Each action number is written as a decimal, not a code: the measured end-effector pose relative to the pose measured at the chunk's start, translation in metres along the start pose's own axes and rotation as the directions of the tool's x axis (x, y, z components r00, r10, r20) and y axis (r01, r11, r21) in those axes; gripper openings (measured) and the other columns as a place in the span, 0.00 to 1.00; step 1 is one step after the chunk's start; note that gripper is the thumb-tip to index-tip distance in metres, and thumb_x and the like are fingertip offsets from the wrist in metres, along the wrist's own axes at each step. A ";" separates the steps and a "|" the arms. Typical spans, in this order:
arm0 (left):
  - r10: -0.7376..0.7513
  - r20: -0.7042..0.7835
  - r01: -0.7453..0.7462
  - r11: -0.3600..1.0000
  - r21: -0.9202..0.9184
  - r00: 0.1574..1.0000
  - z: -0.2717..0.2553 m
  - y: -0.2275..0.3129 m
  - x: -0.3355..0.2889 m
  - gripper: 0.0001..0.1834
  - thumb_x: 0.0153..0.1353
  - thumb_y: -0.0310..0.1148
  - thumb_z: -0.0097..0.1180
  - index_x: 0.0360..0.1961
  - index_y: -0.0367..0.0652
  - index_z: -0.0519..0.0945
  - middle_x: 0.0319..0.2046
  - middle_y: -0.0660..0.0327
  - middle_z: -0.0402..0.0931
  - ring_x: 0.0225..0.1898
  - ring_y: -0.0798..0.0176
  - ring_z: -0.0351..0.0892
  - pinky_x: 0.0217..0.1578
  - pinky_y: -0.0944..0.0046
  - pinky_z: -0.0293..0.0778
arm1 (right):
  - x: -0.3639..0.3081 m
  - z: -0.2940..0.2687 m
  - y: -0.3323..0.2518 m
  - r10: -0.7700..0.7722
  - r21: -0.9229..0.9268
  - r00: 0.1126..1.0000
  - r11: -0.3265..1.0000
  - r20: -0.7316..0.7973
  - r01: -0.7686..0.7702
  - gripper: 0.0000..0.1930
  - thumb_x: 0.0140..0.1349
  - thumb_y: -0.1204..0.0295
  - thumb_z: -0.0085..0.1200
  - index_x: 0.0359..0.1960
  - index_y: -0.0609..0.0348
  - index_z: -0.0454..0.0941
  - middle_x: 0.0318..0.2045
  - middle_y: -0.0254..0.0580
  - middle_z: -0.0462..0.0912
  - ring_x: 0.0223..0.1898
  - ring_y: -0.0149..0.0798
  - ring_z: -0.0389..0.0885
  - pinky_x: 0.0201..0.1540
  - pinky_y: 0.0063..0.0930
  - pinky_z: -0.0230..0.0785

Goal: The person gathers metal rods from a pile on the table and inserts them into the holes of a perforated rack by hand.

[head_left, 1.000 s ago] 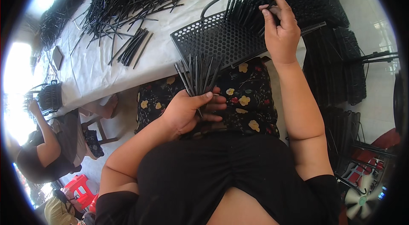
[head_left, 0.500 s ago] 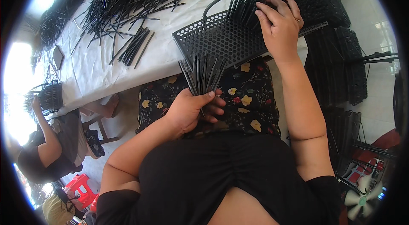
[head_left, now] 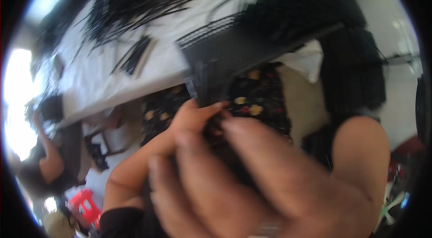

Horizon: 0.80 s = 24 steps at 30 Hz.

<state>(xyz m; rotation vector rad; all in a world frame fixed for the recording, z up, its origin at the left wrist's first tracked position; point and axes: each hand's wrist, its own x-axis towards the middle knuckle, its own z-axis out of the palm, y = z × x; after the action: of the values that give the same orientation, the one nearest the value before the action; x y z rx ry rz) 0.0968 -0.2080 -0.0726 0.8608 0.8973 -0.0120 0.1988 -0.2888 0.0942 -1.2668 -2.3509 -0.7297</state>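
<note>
My left hand (head_left: 193,118) is closed around a bundle of thin black sticks (head_left: 209,80), which fan upward in front of the tray's near left corner. My right hand (head_left: 265,179) looms large and blurred close to the camera, its fingers stretched and apart, with nothing visible in them. Its thumb cannot be made out. Beyond the bundle, a black perforated tray (head_left: 211,53) with a curved handle lies over the table edge. Dense black sticks (head_left: 279,15) stand up on its far right part.
A white-covered table (head_left: 166,58) carries a large heap of black sticks (head_left: 130,4) and a smaller bunch (head_left: 135,55). Black stacked pieces (head_left: 351,71) stand at the right. Another person's arm (head_left: 49,157) and a red stool (head_left: 85,206) are at the left.
My right hand has left the standing sticks on the tray and come back toward the camera. My left hand still holds its bundle. The view has shifted slightly and blurred.
</note>
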 end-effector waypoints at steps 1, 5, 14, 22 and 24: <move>0.005 -0.170 -0.001 1.000 0.024 0.985 0.005 0.002 -0.010 0.15 0.66 0.35 0.55 0.48 0.36 0.78 0.32 0.56 0.81 0.30 0.62 0.81 0.27 0.64 0.78 | 0.002 -0.001 0.001 -0.046 0.052 0.998 0.998 -0.038 0.048 0.09 0.53 0.70 0.57 0.36 0.57 0.82 0.37 0.41 0.82 0.42 0.40 0.82 0.42 0.31 0.75; 0.042 -0.022 -0.045 0.991 -0.128 0.999 -0.004 -0.008 -0.014 0.14 0.68 0.33 0.51 0.50 0.34 0.74 0.34 0.53 0.79 0.30 0.59 0.81 0.26 0.63 0.78 | -0.001 -0.001 0.003 -0.105 0.153 0.993 0.982 -0.046 0.111 0.09 0.53 0.70 0.57 0.35 0.57 0.82 0.35 0.42 0.81 0.41 0.40 0.82 0.41 0.32 0.75; 0.003 -0.042 -0.009 0.991 -0.133 0.999 -0.005 0.000 -0.007 0.13 0.69 0.33 0.50 0.47 0.34 0.74 0.32 0.52 0.80 0.28 0.58 0.81 0.23 0.63 0.76 | -0.006 -0.018 0.019 -0.161 0.363 0.987 0.921 0.026 0.141 0.08 0.55 0.69 0.56 0.34 0.59 0.81 0.32 0.43 0.81 0.37 0.42 0.82 0.39 0.32 0.75; 0.006 -0.058 -0.011 0.997 -0.076 0.998 0.001 0.003 -0.008 0.13 0.69 0.33 0.49 0.47 0.34 0.75 0.33 0.54 0.80 0.28 0.60 0.81 0.23 0.64 0.75 | -0.013 -0.029 0.034 -0.157 0.486 0.981 0.870 0.116 0.082 0.08 0.57 0.68 0.55 0.33 0.60 0.81 0.30 0.44 0.80 0.34 0.44 0.82 0.36 0.32 0.74; -0.009 -0.108 0.000 0.996 -0.087 0.994 -0.001 -0.002 -0.010 0.13 0.69 0.33 0.49 0.48 0.34 0.75 0.32 0.54 0.80 0.28 0.60 0.81 0.24 0.63 0.75 | -0.012 -0.023 0.042 -0.158 0.530 0.980 0.845 0.125 0.068 0.09 0.57 0.68 0.55 0.32 0.60 0.81 0.29 0.44 0.80 0.33 0.44 0.82 0.36 0.32 0.74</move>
<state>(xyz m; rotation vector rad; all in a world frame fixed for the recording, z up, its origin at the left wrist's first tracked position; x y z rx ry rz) 0.0892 -0.2113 -0.0675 0.7839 0.9947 0.0701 0.2425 -0.2915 0.1171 -0.9753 -2.5242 0.0136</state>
